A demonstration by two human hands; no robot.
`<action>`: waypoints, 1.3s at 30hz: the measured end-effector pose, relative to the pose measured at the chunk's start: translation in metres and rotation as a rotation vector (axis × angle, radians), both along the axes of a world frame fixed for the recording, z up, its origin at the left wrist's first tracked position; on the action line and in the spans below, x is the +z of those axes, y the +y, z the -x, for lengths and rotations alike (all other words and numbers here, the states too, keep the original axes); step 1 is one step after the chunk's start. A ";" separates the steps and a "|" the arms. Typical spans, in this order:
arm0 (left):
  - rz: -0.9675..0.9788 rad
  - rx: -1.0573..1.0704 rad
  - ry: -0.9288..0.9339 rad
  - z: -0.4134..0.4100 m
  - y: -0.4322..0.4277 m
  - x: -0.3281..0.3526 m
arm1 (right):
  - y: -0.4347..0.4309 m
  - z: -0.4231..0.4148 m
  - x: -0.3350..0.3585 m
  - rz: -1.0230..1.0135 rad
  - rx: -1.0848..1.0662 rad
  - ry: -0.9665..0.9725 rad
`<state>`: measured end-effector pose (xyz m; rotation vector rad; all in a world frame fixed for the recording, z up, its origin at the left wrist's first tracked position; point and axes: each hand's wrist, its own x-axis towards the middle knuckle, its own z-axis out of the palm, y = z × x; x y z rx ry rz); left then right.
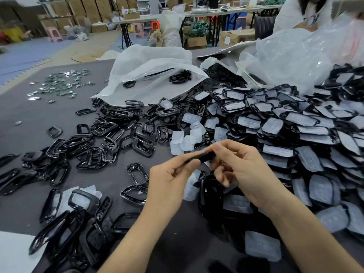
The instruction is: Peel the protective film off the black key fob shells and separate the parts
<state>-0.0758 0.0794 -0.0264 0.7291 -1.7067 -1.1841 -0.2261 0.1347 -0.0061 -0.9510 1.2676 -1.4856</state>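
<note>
**Figure.** One black key fob shell (pixel 199 157) is shown edge-on, raised above the desk (pixel 29 119) and held between both hands. Its near end is pinched by the left hand (pixel 171 180) between thumb and curled fingers. Its far end is pinched by the right hand (pixel 243 170), the thumb laid along the top edge. Both grips are therefore narrow and closed on this one shell.

To the right of the held shell, a heap of shells (pixel 307 134) is piled, each faced with pale film (pixel 272 125). To its left, bare black frames (pixel 110 133) are scattered. Just beyond it lies a cluster of translucent button pads (pixel 185 139), and farther beyond, white plastic bags (pixel 149 73). Whether any film is on the held shell cannot be told from this angle.

*Handling (judged).* The shell is taken to be light, stiff moulded plastic. Its gloss suggests a slippery surface that is easily marked. The thin rims may crack if twisted hard. The film is judged to be thin and limp, and best lifted at a corner with a fingernail. Meanwhile the shell is best steadied by its side edges, not by its glossy face.

*Writing.* No brand, label or lettering can be read on the shell or the loose parts. Labels on the background cartons (pixel 197 41) are too small to be made out.
</note>
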 end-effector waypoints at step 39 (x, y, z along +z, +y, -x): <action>-0.645 -0.221 0.367 0.004 0.001 0.003 | -0.001 0.004 0.002 -0.085 0.015 -0.038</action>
